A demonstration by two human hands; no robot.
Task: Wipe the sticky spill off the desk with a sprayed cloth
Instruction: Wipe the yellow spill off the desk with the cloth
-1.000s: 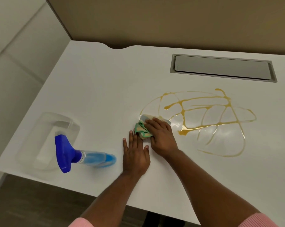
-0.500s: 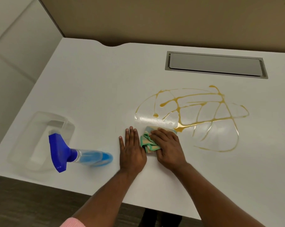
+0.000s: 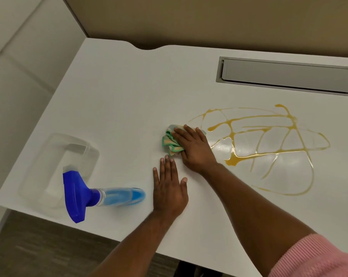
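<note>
Near the middle of the white surface [image 3: 129, 92], the right hand [image 3: 193, 146] presses palm-down on a crumpled green and tan cloth [image 3: 170, 141], fingers spread over it and pointing toward ten o'clock. Most of the cloth is hidden under the hand; its bunched edge shows at the hand's nine o'clock side. At three o'clock from the cloth lies the sticky spill [image 3: 265, 144], a web of amber lines and loops, with a thicker pool at five o'clock from the right hand, just beside the wrist. A wet, shiny patch sits between the hand and the nearest amber lines.

The left hand [image 3: 169, 188] lies flat and empty on the surface at six o'clock from the cloth, fingers straight and together, fingertips just short of the cloth. At nine o'clock from the left hand a spray bottle [image 3: 109, 196] lies on its side, its blue trigger head toward the surface's near edge. Beyond it, at eleven o'clock, sits a clear plastic container [image 3: 55, 156]. A grey cable hatch [image 3: 285, 76] is set into the surface at one o'clock from the spill. A pink sleeve [image 3: 318, 258] covers the right upper arm.
</note>
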